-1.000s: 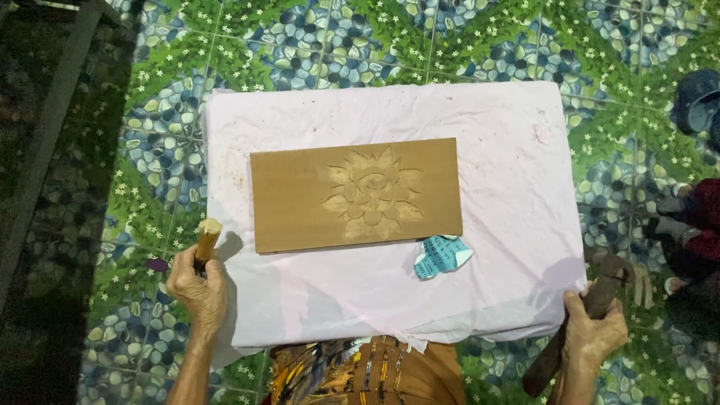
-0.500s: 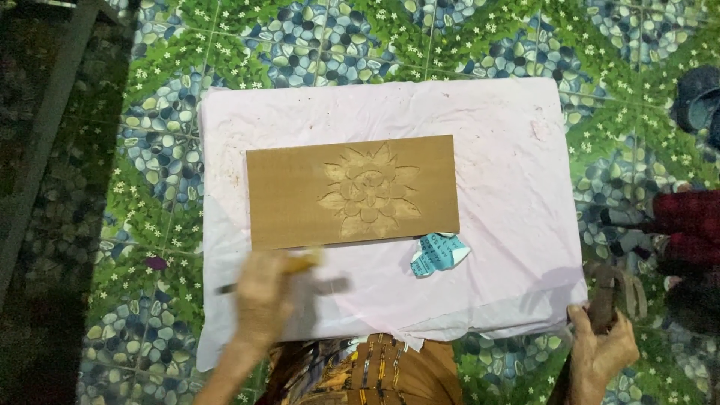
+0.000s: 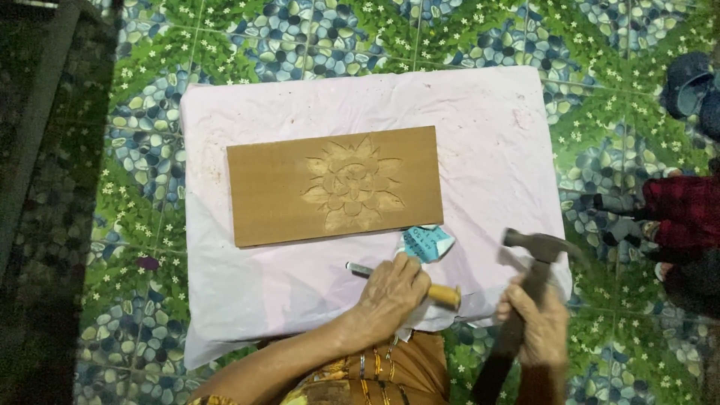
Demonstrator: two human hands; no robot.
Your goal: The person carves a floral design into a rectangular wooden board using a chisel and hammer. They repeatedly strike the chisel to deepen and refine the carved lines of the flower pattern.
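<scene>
A brown wooden board (image 3: pixel 277 195) with a flower carved in its right half lies on a low table covered by a pink cloth (image 3: pixel 487 142). My left hand (image 3: pixel 390 294) is closed around a chisel (image 3: pixel 442 294) with a yellow wooden handle, its metal tip (image 3: pixel 354 267) pointing left, just below the board's near edge. My right hand (image 3: pixel 534 324) grips the dark handle of a hammer (image 3: pixel 541 246), whose head is raised over the table's near right corner.
A small crumpled blue-and-white packet (image 3: pixel 427 241) lies beside the board's near right corner. The floor (image 3: pixel 315 37) is patterned green and blue. Dark sandals (image 3: pixel 688 82) and red cloth (image 3: pixel 686 210) sit at the right.
My left hand carried the chisel from the table's left edge to the middle near the board. My right hand lifted the hammer up over the table's right corner.
</scene>
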